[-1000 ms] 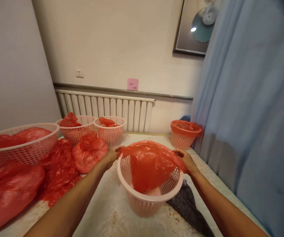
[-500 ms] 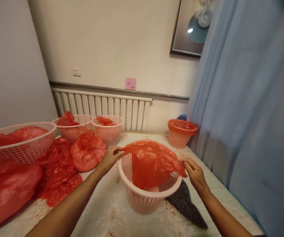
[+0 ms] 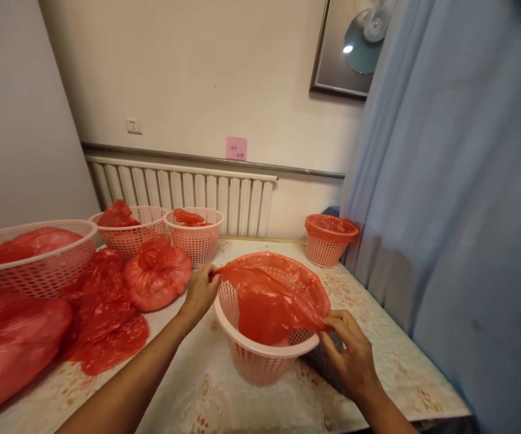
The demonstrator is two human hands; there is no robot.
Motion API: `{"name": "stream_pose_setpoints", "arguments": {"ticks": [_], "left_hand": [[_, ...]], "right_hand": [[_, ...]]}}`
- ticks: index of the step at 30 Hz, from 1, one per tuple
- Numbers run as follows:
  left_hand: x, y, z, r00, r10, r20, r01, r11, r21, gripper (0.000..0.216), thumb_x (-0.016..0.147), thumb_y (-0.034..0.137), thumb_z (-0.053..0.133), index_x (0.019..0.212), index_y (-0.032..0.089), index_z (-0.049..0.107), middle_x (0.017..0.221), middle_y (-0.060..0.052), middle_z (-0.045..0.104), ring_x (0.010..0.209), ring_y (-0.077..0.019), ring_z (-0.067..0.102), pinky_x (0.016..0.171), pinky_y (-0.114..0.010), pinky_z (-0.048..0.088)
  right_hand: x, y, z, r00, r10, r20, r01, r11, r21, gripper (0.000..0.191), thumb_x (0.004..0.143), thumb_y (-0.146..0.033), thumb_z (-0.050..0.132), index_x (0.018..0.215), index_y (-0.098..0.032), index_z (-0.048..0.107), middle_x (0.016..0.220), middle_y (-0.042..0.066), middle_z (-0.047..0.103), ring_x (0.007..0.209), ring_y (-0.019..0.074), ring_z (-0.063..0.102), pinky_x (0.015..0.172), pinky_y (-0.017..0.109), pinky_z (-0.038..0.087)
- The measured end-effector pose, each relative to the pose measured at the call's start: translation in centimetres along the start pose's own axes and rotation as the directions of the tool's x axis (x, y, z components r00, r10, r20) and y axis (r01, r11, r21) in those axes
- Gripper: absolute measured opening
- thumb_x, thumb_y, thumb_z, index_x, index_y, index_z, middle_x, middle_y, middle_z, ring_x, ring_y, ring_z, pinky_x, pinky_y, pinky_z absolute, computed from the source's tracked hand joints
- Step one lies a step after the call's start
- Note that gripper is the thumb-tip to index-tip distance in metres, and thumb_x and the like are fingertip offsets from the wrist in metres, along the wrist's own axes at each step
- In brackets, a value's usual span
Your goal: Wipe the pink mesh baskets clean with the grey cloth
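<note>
Meanwhile my left hand [image 3: 200,292] and right hand [image 3: 348,349] each pinch the red bag [image 3: 274,295] over the pink basket [image 3: 260,361]; the pink note's [image 3: 236,148] writing is unreadable.

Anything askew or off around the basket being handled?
The red bag sits lopsided in the pink basket: draped over the far rim, not the near rim. Both hands pinch its edge. Loose red bags lie on the table.

The room was evenly, softly lit — a lamp's glare showed in the framed picture [image 3: 344,48]. Edges bowed outward, corners darkened, and shadows beneath the worktop [image 3: 391,361] things stayed faint.
</note>
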State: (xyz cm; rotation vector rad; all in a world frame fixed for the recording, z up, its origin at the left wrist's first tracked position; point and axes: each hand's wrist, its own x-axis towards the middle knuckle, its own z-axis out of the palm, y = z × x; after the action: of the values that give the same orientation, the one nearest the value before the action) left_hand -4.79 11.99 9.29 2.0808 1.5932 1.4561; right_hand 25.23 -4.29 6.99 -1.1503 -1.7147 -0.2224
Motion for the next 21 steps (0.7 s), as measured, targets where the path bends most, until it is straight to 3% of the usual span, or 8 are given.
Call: {"name": "stream_pose_setpoints", "arguments": {"ticks": [9, 15, 21], "left_hand": [[-1.4, 0.2, -1.2, 0.983, 0.181, -0.009, -0.181, 0.983, -0.038, 0.017, 0.076, 0.013, 0.044, 0.081, 0.019, 0.059, 0.081, -0.002, 0.063, 0.080, -0.0187, 0.056, 0.075, -0.031, 0.045], [-2.4, 0.6, -0.9, 0.969, 0.237, -0.063, -0.239, 0.971, -0.014, 0.008, 0.076, 0.016, 0.049, 0.073, 0.020, 0.055, 0.072, 0.000, 0.057, 0.073, -0.0180, 0.053, 0.069, -0.030, 0.043], [-4.2, 0.2, -0.6, 0.957, 0.239, -0.163, -0.241, 0.971, 0.007, 0.011, 0.075, 0.011, 0.046, 0.079, 0.020, 0.051, 0.077, -0.002, 0.055, 0.075, -0.0188, 0.053, 0.071, -0.031, 0.045]], "right_hand": [[-1.8, -2.5, 0.9, 0.995, -0.101, -0.006, 0.101, 0.994, 0.048, 0.024, 0.080, -0.002, 0.051, 0.096, -0.020, 0.056, 0.080, 0.004, 0.058, 0.076, 0.0174, 0.049, 0.067, 0.033, 0.041], [-2.5, -3.5, 1.5, 0.982, -0.190, 0.016, 0.189, 0.981, 0.029, 0.031, 0.078, 0.000, 0.053, 0.102, -0.020, 0.058, 0.085, 0.006, 0.060, 0.078, 0.0192, 0.051, 0.067, 0.035, 0.040], [-3.0, -3.9, 2.1, 0.966, -0.256, 0.037, 0.256, 0.967, 0.004, 0.033, 0.077, 0.000, 0.053, 0.102, -0.020, 0.060, 0.085, 0.006, 0.062, 0.077, 0.0201, 0.051, 0.065, 0.035, 0.037]]}}
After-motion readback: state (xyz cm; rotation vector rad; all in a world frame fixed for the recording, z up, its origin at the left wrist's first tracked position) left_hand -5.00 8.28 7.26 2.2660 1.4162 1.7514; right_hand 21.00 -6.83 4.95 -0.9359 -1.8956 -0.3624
